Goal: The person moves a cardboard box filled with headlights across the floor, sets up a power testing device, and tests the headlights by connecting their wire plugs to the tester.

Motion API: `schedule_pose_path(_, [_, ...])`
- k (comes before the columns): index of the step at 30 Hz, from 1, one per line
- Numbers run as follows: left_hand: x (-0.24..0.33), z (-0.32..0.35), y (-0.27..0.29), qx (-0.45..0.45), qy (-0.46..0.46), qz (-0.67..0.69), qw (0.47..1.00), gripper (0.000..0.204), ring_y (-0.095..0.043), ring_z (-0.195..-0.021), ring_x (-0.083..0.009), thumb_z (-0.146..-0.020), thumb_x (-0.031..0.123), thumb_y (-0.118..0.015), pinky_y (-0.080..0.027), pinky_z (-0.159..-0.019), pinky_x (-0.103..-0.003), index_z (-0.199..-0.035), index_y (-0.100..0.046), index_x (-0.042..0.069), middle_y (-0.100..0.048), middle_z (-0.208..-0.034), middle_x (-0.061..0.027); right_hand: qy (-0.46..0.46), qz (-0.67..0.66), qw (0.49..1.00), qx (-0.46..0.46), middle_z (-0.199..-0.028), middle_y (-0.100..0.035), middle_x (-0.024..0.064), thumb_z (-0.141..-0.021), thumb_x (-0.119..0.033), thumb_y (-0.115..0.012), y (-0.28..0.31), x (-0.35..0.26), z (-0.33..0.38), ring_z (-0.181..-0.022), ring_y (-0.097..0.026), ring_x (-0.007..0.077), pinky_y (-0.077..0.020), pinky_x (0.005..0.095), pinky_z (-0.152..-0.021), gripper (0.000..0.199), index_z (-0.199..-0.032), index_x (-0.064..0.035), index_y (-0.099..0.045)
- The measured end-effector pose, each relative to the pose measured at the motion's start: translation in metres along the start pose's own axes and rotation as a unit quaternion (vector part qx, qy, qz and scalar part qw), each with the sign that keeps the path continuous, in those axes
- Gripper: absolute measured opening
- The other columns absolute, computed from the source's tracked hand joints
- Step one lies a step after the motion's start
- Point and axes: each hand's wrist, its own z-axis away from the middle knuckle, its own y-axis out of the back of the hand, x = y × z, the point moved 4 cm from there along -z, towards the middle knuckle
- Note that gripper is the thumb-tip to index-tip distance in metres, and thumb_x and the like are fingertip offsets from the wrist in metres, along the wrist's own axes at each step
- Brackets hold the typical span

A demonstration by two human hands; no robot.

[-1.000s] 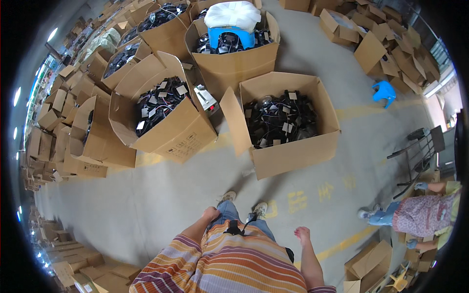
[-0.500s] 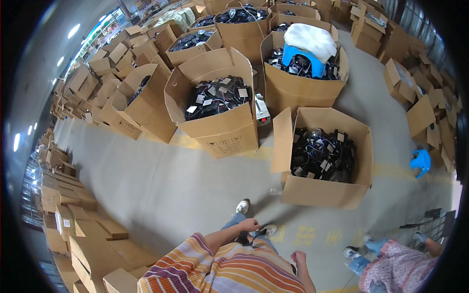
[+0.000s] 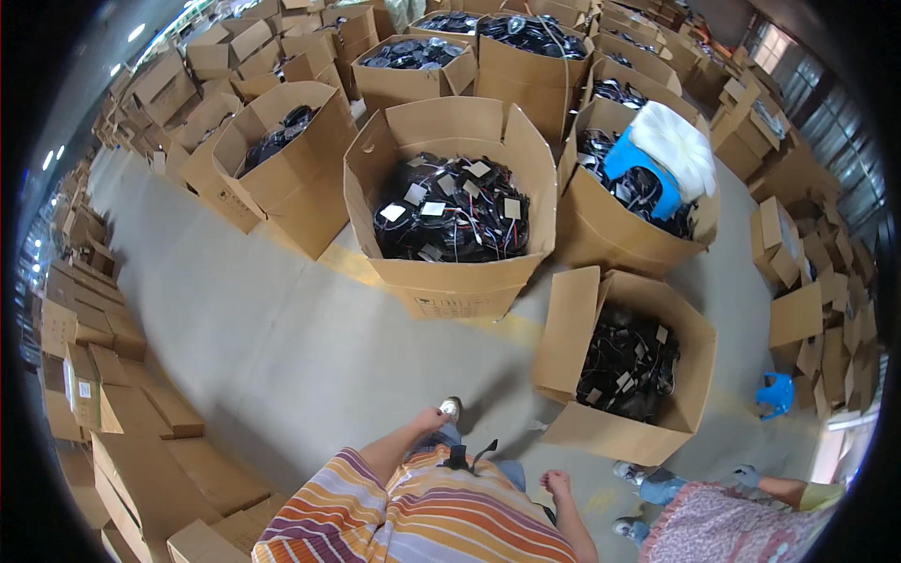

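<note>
My left hand (image 3: 431, 418) hangs in front of my striped top, fingers curled in, above one of my shoes. On the other side my right hand (image 3: 557, 482) is also curled, held low beside my body. Nothing shows in either hand, and neither touches a box. Straight ahead stands a large open carton (image 3: 460, 289) heaped with black cables (image 3: 460, 220) bearing pale tags. To the right, nearer my right hand, sits a lower open carton (image 3: 615, 432) of similar black cables (image 3: 624, 366). A black clip with a short strap (image 3: 457, 458) is at my waist.
A blue stool (image 3: 648, 169) with a white bundle (image 3: 674, 150) rests on a filled carton at the right. Another blue stool (image 3: 775, 396) stands farther right. A co-worker in a patterned apron (image 3: 713, 525) is close at lower right. Stacked cartons (image 3: 150, 469) line the left.
I have stepped forward, so the cartons ahead look nearer and the lower carton sits lower in view. My left hand has swung left and forward. The co-worker is closer to the lower carton.
</note>
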Motion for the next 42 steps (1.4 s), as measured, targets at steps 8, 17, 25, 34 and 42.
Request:
schedule_pose_path(8, [-0.064,-0.038,0.102,0.071,0.126,0.066,0.987,0.039,-0.058,-0.068,-0.0213,-0.074,0.038,-0.043,-0.044,-0.066,-0.033,-0.076,-0.060,0.003,-0.060,-0.071,-0.0101,0.085,0.101,0.988,-0.074,-0.064,-0.057,0.0062,-0.077,-0.018,-0.041,-0.027,-0.124,-0.030,-0.056,-0.054,0.0125,-0.0377,0.0210,-0.047,0.021,-0.069,-0.0029,-0.054])
schedule_pose_path(17, [-0.007,-0.041,0.176,0.256,0.138,0.222,0.931,0.046,-0.057,-0.058,-0.0151,-0.076,0.045,-0.043,-0.045,-0.059,-0.028,-0.075,-0.059,0.002,-0.059,-0.065,-0.0084,0.262,0.192,0.943,-0.070,-0.058,-0.055,0.0043,-0.080,-0.023,-0.044,-0.027,-0.365,-0.115,-0.053,-0.051,0.0104,-0.0393,0.0217,-0.050,0.028,-0.069,0.0009,-0.055])
schedule_pose_path(25, [0.058,-0.056,0.316,0.454,0.146,0.158,0.865,0.045,-0.057,-0.075,-0.0284,-0.074,0.044,-0.046,-0.043,-0.068,-0.035,-0.082,-0.056,0.000,-0.058,-0.076,-0.0176,0.291,0.173,0.939,-0.058,-0.074,-0.053,0.0020,-0.081,-0.035,-0.044,-0.072,-0.537,-0.164,-0.060,-0.050,0.0084,-0.0385,0.0213,-0.050,0.034,-0.089,-0.0032,-0.051])
schedule_pose_path(34, [0.049,-0.120,0.404,0.319,0.231,0.058,0.917,0.051,-0.053,-0.087,-0.0312,-0.072,0.047,-0.044,-0.042,-0.075,-0.037,-0.093,-0.054,0.001,-0.056,-0.090,-0.0182,0.188,0.168,0.966,-0.061,-0.052,-0.044,-0.0006,-0.078,-0.028,-0.050,-0.107,-0.568,-0.214,-0.042,-0.042,0.0091,-0.0351,0.0221,-0.037,0.027,-0.083,-0.0025,-0.053])
schedule_pose_path(42, [0.085,-0.148,0.446,0.214,0.285,-0.060,0.932,0.049,-0.054,-0.086,-0.0301,-0.074,0.045,-0.041,-0.043,-0.075,-0.037,-0.091,-0.057,0.002,-0.056,-0.090,-0.0188,0.204,0.320,0.922,0.077,-0.087,-0.056,0.0216,-0.071,-0.029,-0.052,-0.103,-0.544,-0.274,-0.087,-0.053,0.0303,-0.0413,0.0340,-0.073,0.039,-0.090,0.0055,-0.055])
